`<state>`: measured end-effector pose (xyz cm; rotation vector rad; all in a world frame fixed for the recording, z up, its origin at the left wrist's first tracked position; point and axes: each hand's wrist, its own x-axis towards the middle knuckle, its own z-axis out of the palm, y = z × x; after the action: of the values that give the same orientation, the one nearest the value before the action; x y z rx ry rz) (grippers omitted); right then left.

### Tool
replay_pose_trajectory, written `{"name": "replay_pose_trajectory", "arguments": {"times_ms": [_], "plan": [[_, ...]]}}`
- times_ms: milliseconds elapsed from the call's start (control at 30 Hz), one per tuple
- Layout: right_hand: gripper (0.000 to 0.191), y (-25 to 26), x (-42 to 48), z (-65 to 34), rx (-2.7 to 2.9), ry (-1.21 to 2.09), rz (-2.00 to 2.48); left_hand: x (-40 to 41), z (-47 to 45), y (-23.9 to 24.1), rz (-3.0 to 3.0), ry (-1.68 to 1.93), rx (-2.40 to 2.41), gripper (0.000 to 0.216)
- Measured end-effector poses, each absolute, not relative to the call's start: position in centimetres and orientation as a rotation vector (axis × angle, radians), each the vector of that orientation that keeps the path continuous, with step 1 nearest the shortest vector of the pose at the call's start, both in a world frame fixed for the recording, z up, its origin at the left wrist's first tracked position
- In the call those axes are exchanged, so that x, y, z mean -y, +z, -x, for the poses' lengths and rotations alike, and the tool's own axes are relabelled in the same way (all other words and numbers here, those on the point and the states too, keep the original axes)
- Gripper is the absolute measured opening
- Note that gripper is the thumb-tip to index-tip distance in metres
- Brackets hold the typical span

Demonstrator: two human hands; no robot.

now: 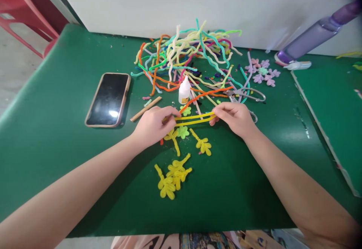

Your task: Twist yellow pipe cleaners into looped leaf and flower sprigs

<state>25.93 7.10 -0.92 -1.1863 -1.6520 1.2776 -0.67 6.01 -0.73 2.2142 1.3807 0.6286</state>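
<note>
On the near part of the green table, three overlapping yellow sprigs lie in a cluster, counted by their stems. Beyond them are two more: a single sprig to the right and another just below my left hand. Two light green flowers lie there as well, one on each side of the strands I hold.

Those yellow strands number two, fuzzy, thin and bright, running nearly straight and side by side above the tabletop; I cannot tell whether they are one folded length. My left thumb and forefinger pinch one end; my right hand pinches the other.

Farther off come one wooden stick, one phone with a dark screen, one white glue bottle and one pair of scissors. Behind them sprawls a tangled heap of coloured stems, too many to count, with one lilac-and-pink flower piece and one purple bottle to its right.
</note>
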Motion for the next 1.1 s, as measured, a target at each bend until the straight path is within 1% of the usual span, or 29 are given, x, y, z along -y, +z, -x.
{"name": "replay_pose_trajectory", "arguments": {"times_ms": [233,400,600,833,967,1100], "plan": [[0.017,-0.8,-7.2,-25.9,1.680,1.242,1.214,-6.0,0.5,-0.4,-2.200,0.691,-1.290,0.022],[0.016,-0.5,-7.1,-25.8,1.658,1.225,1.234,-5.9,0.5,-0.8,-2.295,0.753,-1.147,0.032],[0.015,-0.6,-7.2,-25.8,1.630,1.234,1.246,-6.0,0.6,-1.4,-2.439,0.780,-1.148,0.034],[0.018,-0.6,-7.1,-25.8,1.708,1.210,1.252,-6.1,0.6,-1.1,-2.468,0.812,-1.079,0.022],[0.023,-0.4,-7.0,-25.7,1.813,1.163,1.264,-6.1,0.5,-1.2,-2.433,0.792,-1.096,0.020],[0.022,-0.6,-6.9,-25.7,1.813,1.159,1.256,-6.0,0.5,-1.3,-2.408,0.754,-1.123,0.020]]}}
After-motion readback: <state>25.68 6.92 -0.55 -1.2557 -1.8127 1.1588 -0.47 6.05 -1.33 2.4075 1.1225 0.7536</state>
